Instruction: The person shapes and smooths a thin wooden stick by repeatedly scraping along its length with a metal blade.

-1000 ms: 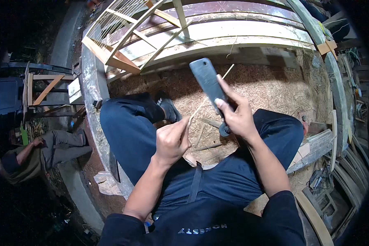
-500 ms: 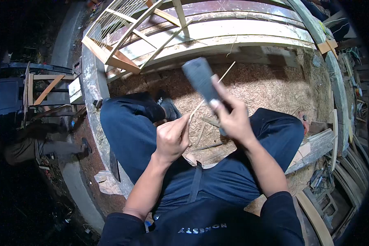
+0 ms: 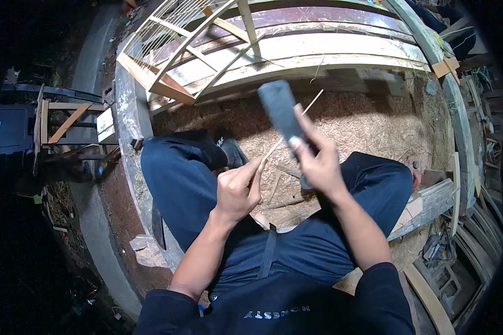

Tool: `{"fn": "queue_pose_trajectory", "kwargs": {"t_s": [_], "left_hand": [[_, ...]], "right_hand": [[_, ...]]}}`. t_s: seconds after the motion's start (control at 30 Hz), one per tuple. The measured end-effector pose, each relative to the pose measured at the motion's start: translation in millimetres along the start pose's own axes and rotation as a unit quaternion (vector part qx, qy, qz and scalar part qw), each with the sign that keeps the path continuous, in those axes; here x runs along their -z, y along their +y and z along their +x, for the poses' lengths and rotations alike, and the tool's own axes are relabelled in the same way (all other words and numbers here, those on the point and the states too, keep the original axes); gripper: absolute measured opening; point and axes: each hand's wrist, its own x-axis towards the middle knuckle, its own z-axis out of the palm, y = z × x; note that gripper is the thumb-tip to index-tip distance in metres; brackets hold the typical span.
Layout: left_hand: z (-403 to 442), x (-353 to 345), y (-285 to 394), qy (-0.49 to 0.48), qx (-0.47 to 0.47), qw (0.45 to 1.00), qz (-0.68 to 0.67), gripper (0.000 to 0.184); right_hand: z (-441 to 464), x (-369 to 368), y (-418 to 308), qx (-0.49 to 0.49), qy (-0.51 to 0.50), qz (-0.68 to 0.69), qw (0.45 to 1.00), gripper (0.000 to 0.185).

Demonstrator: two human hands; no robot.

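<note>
My left hand is closed around the lower end of a thin wooden stick, which slants up and to the right. In my right hand is a broad, dark, flat-bladed knife, pointing up and to the left. The thumb presses on the blade's lower part, and the index finger reaches along its right side. The blade crosses the stick, hiding its middle; I cannot tell whether the edge touches it. The knife's handle is hidden in the hand.
Wood shavings cover the ground between my legs. A slatted wooden frame with thin rods rests on planks at the upper left. A long beam runs down the right, beside stacked wooden strips.
The knife and both hands have shifted very slightly right in view, with the stick still held. The person walking at the left has mostly gone from sight.
</note>
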Motion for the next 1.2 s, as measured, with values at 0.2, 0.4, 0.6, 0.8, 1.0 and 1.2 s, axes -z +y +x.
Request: {"fn": "queue_pose_trajectory", "kwargs": {"t_s": [0.2,0.4,0.6,0.8,1.0,1.2], "left_hand": [[-3.4,-2.6,-1.9,-0.013,0.030,0.999,-0.014,0.014],[-3.8,-3.2,0.7,-0.019,0.059,0.998,-0.015,0.012],[-6.0,1.0,1.6,-0.044,0.080,0.996,-0.004,0.012],[-4.9,4.2,0.3,-0.095,0.165,0.980,-0.049,0.016],[-8.8,-1.0,-10.6,-0.107,0.299,0.931,-0.178,0.022],[-0.2,-2.5,-2.0,-0.098,0.263,0.949,-0.145,0.025]], "right_hand": [[-8.4,-5.4,11.1,0.047,-0.037,-0.028,0.998,0.064],[-6.3,-5.4,12.3,0.039,-0.018,-0.022,0.999,0.063],[0.7,4.5,5.8,-0.131,0.007,0.022,0.991,0.061],[4.3,9.9,3.1,-0.095,0.011,-0.012,0.995,0.065],[-8.0,-0.7,9.7,0.018,-0.029,-0.041,0.999,0.063],[-14.9,-4.9,7.1,0.004,-0.055,-0.024,0.998,0.064]]}}
